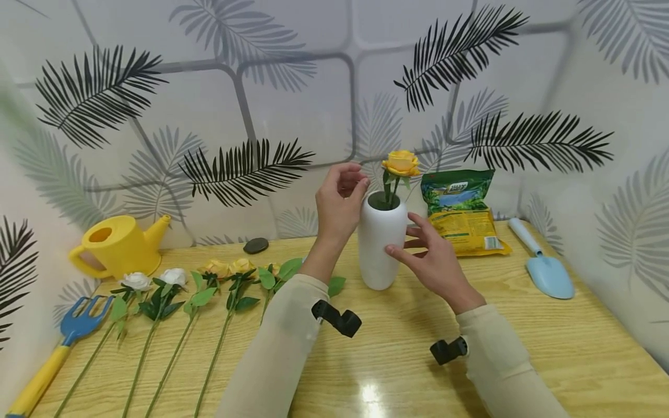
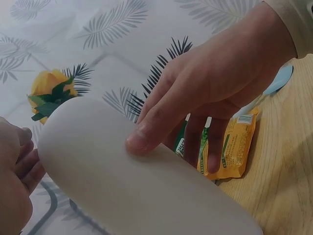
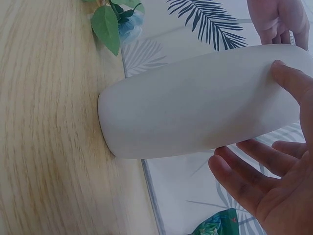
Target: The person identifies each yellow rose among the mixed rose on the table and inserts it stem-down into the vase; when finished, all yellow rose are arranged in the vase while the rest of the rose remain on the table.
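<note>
A tall white vase (image 1: 381, 249) stands upright on the table, and a yellow rose (image 1: 401, 164) rises from its mouth with the stem inside. My right hand (image 1: 431, 258) holds the vase's side lightly, the thumb on the front and the fingers (image 3: 244, 174) along the right side. At the left of the rim is my left hand (image 1: 342, 197), its fingers loosely bent with nothing between them. In the left wrist view its fingertips come right up to the white wall, below the rose.
On the left lie several white and yellow roses (image 1: 230, 270), beside a blue fork (image 1: 78, 319) with a yellow handle. Behind stand a yellow watering can (image 1: 122, 247) and a dark disc (image 1: 256, 245). A green-yellow bag (image 1: 462, 215) and a light blue trowel (image 1: 549, 276) are at right.
</note>
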`<state>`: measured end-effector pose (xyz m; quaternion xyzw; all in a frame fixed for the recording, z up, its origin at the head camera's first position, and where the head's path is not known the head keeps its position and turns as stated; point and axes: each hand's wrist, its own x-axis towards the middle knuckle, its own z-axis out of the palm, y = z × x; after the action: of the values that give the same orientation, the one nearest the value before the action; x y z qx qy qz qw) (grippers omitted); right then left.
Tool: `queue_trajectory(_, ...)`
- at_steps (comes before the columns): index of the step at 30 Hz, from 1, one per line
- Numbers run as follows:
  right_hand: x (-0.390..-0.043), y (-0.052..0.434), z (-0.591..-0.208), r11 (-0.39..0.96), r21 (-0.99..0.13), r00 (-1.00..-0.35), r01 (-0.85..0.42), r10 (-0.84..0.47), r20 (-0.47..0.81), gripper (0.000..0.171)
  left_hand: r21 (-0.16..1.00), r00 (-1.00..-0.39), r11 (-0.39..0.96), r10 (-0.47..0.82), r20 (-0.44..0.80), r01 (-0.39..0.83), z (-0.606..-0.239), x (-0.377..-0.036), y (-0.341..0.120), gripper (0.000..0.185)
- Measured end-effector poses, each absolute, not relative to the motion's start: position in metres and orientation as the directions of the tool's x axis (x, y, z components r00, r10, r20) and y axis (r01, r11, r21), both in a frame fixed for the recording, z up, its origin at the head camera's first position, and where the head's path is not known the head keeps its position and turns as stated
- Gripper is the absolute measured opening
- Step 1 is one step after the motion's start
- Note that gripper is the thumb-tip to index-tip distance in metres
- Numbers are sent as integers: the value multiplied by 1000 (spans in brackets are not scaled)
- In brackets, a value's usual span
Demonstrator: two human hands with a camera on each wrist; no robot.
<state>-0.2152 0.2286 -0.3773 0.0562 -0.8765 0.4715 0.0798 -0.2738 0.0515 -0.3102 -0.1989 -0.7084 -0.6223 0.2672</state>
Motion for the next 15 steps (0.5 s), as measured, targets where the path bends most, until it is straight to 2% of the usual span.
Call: queue_trajectory(15, -215, 227, -377, 545, -821, -981, -173, -23, 191, 88, 794, -796, 138, -49, 603, 593, -310, -273, 51, 22)
